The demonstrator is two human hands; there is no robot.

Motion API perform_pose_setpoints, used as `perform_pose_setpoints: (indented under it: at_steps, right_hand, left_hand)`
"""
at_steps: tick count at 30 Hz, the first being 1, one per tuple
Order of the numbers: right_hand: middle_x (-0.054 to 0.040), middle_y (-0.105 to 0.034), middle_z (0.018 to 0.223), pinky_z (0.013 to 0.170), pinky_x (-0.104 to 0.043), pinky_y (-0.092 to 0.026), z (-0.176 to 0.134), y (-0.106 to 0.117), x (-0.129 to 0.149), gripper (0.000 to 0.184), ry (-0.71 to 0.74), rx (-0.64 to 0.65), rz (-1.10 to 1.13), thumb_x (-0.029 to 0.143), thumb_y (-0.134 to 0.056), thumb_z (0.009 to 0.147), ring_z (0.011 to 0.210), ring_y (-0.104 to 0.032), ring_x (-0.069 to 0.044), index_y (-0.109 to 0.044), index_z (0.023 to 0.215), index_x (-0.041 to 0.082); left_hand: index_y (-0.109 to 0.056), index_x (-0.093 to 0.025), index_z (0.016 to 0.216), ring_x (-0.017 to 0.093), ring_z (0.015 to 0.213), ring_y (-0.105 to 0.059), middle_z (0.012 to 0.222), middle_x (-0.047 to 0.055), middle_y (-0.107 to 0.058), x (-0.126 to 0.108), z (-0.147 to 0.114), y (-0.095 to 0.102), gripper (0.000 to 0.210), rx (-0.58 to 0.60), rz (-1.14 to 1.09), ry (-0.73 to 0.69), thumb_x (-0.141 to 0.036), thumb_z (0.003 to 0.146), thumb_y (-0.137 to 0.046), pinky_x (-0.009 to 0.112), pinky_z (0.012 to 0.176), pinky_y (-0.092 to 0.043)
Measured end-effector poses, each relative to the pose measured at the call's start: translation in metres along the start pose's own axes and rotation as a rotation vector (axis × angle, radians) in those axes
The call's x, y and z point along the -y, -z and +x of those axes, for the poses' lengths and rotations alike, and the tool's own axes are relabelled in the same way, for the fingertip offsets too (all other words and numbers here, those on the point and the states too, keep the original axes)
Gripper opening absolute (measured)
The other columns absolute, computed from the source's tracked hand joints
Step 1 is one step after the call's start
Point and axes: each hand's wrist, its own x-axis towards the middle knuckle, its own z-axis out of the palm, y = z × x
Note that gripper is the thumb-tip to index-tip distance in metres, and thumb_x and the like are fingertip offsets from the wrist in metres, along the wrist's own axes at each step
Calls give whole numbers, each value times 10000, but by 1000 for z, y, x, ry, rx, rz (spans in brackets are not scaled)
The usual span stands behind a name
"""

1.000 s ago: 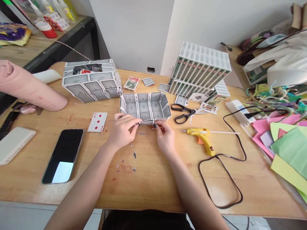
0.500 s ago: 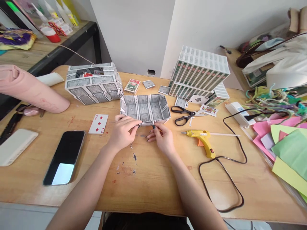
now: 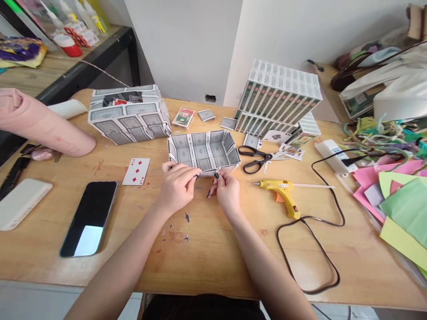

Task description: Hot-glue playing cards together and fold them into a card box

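In front of me sits an open-topped box made of playing cards (image 3: 200, 153), its grey patterned card backs facing inward. My left hand (image 3: 178, 184) pinches the near rim of this box at its left part, fingers bent over the edge. With thumb and fingers, my right hand (image 3: 227, 191) grips the same near rim a little further right. Both hands are closed, and the outer face of that near wall is mostly hidden behind them. Black scissors (image 3: 255, 159) and a yellow glue gun (image 3: 282, 195) lie to the right of my right hand.
A larger card box (image 3: 130, 115) stands back left, beside a pink roll (image 3: 46, 122). Stacked card packs (image 3: 280, 100) rise at back right. A phone (image 3: 89, 218) and a five of diamonds (image 3: 136, 171) lie left. The glue gun's black cord (image 3: 313, 291) loops at right.
The card box has shifted slightly right and turned a little, with both hands still on its near rim. The camera view has moved slightly.
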Motion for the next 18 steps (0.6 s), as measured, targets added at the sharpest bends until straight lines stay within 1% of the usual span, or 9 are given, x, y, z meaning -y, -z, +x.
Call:
perform_pose_setpoints:
  at_steps: [2, 4, 7, 10, 11, 14, 18]
  right_hand:
    - [62, -541, 611, 340, -230, -457, -1, 0, -1, 153, 9, -34, -8, 345, -503, 829, 363, -532, -97, -537, 852, 197]
    - [18, -615, 690, 385, -255, -502, -1, 1, -1, 194, 49, -106, -45, 361, -504, 835, 449, -597, -127, -581, 889, 191]
    - [-41, -678, 818, 564, -306, -586, -2, 1, 0, 203, 203, -272, -185, 362, -580, 795, 665, -667, -171, -663, 858, 188]
    - [-47, -688, 850, 735, -338, -592, -4, -2, 2, 141, 349, -384, -300, 330, -662, 745, 782, -666, -183, -692, 785, 198]
    - [-46, -692, 856, 761, -343, -589, -4, -3, 2, 139, 372, -397, -303, 326, -659, 756, 791, -666, -180, -692, 803, 199]
    - [-53, -700, 913, 806, -361, -586, -6, -7, 1, 196, 431, -402, -287, 326, -609, 812, 819, -673, -175, -668, 949, 199]
    - [-80, -662, 999, 869, -398, -569, -8, -9, 0, 270, 620, -378, -417, 309, -656, 786, 877, -658, -189, -643, 1029, 192]
  left_hand:
    - [-649, -214, 901, 189, 744, -674, 820, 5, -746, -2, 0, -1, 189, 3, 3, 22, -99, 847, -508, 421, 792, -378]
    - [-652, -219, 909, 190, 750, -674, 828, 4, -749, -5, 0, -2, 195, 17, 8, 46, -100, 843, -512, 423, 802, -378]
    - [-658, -227, 925, 191, 757, -675, 830, 5, -751, -9, 1, -3, 189, 29, 18, 85, -116, 844, -528, 424, 820, -380]
    - [-661, -224, 920, 188, 752, -678, 819, 10, -752, -13, 2, -3, 152, -5, 22, 126, -148, 861, -544, 416, 825, -387]
    - [-661, -221, 919, 185, 753, -679, 821, 10, -753, -15, 3, -3, 143, -23, 22, 139, -155, 869, -545, 411, 823, -389]
    - [-664, -214, 926, 180, 761, -680, 827, 13, -751, -21, 5, -2, 141, -64, 20, 180, -161, 884, -540, 399, 824, -395]
    - [-667, -204, 949, 189, 761, -677, 822, 21, -740, -27, 8, 2, 174, -65, 2, 213, -138, 853, -537, 396, 824, -403]
